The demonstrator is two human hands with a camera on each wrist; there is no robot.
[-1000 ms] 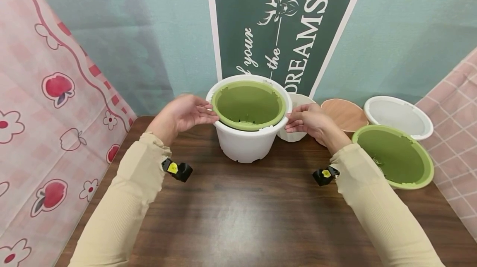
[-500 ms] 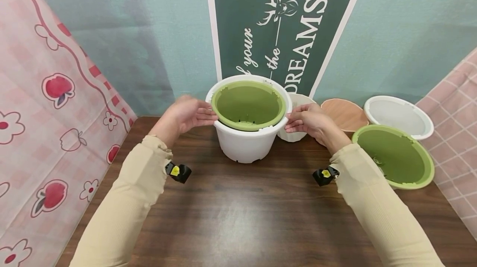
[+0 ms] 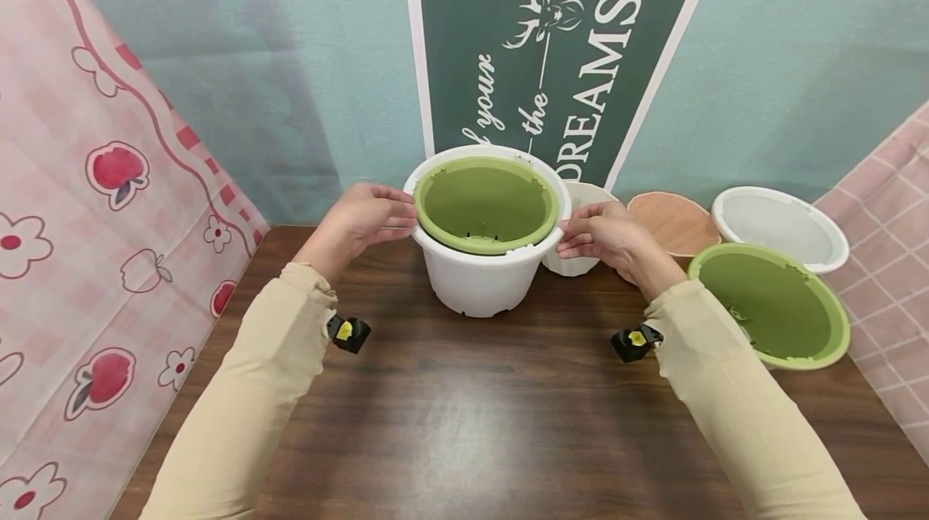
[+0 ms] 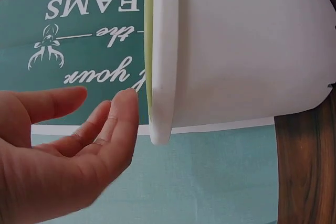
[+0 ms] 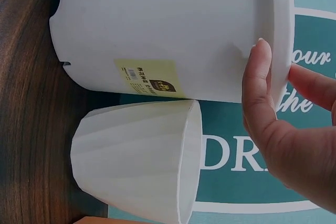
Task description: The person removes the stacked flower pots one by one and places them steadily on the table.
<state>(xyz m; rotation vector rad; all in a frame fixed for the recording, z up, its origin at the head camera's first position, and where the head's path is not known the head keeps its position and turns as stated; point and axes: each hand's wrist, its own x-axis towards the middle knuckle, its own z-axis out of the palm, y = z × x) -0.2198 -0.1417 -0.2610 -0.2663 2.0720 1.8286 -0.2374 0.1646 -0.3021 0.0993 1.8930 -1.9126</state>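
A large white plastic flowerpot point(image 3: 479, 284) stands upright on the table, with a green flowerpot point(image 3: 485, 196) nested inside it. The green rim sits within the white rim. My left hand point(image 3: 366, 220) is at the left side of the white rim, fingers loosely bent. In the left wrist view, a small gap shows between those fingertips point(image 4: 128, 98) and the rim. At the opposite side, my right hand point(image 3: 606, 234) pinches the white rim. The right wrist view shows thumb and fingers on either side of the rim, above a yellow label point(image 5: 149, 78) on the pot's wall.
A smaller ribbed white pot point(image 5: 134, 158) stands close behind my right hand. Further right are an orange-brown pot point(image 3: 671, 222), a white pot point(image 3: 780, 228) and another green flowerpot point(image 3: 769, 306). Cloth hangings point(image 3: 239, 60) enclose the dark wooden table point(image 3: 464, 423).
My left hand has drawn slightly back from the rim, its fingertips no longer overlapping the pot as far. The right hand and the nested pots have stayed in place.
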